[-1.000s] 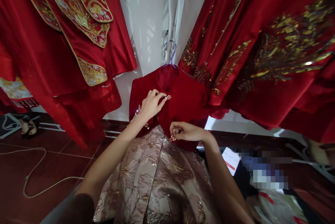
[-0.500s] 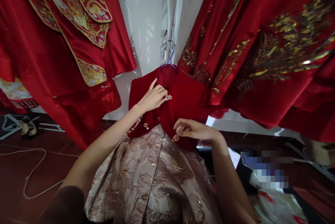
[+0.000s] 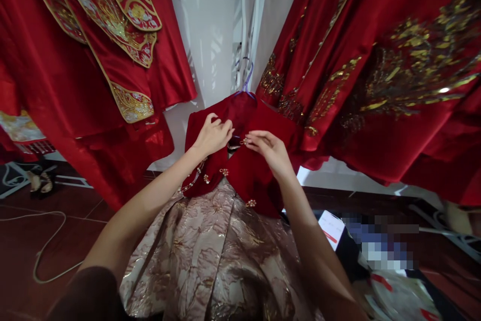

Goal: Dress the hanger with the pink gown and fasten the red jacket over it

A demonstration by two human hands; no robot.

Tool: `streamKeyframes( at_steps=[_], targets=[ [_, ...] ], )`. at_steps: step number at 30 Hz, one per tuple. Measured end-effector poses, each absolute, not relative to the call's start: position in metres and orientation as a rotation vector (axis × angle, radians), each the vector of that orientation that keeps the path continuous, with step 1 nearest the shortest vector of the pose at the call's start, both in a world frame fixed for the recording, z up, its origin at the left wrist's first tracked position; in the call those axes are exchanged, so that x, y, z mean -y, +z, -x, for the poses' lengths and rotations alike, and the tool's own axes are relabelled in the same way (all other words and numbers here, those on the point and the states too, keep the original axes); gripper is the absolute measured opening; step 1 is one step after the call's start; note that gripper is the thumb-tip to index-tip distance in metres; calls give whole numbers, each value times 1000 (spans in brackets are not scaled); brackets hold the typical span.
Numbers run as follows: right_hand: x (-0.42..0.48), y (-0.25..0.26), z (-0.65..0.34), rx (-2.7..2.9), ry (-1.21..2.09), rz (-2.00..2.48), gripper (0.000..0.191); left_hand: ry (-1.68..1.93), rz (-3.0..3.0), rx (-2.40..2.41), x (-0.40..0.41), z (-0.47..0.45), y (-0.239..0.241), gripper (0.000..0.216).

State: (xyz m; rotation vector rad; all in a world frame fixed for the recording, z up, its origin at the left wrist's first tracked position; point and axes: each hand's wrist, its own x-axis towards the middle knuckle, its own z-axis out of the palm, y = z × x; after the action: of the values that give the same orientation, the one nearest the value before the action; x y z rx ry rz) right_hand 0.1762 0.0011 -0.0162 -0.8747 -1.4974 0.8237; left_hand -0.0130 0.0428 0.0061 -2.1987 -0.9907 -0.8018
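Both hands work at the front opening of a red velvet jacket (image 3: 259, 176), which hangs on a purple hanger (image 3: 248, 78) against the white wall (image 3: 214, 35), over a gold brocade skirt (image 3: 210, 251). Left hand (image 3: 212, 135): fingers curled together, pinching the jacket's front edge just under the collar. Right hand (image 3: 268, 149): thumb and forefinger closed on the top beaded clasp (image 3: 242, 140), wrist raised. The two front edges stand slightly apart at this clasp, with a dark gap between them. Two lower clasps (image 3: 224, 172) sit on the closed flap, untouched. Judgement: the step in hand is the fastening at the top clasp; it calls for fine fingertip work, one edge held taut while the other is brought across. Room: tight. A red embroidered robe (image 3: 75, 85) hangs close on the left, and another gold-embroidered red gown (image 3: 376, 85) touches or overlaps the jacket's shoulder on the right. There is free space only towards the wearer. A cable (image 3: 45, 251) lies on the floor at left, and a white box (image 3: 330, 228) sits low at right, well apart from the hands.
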Motion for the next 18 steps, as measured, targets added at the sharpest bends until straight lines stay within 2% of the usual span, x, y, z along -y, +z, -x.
streamKeyframes(
  at_steps=[3,6,8,11,15,18],
  targets=[
    [-19,-4,-150,1442,829,978,57,-950,2017,1262,-45,15,9,39],
    [-25,-5,-131,1408,482,1269,84,-1051,1898,1364,-52,17,11,53],
    [-23,-10,-128,1410,216,1397,95,-1100,1847,1402,-59,20,12,55],
    [-20,-14,-141,1436,10,1511,92,-1143,1783,1549,-72,33,13,59],
    [-25,-13,-186,1472,-105,1653,78,-1243,1833,1801,-91,72,19,77],
    [-35,-7,-224,1534,-132,1754,79,-1432,1793,2069,-105,106,24,81]
  ],
)
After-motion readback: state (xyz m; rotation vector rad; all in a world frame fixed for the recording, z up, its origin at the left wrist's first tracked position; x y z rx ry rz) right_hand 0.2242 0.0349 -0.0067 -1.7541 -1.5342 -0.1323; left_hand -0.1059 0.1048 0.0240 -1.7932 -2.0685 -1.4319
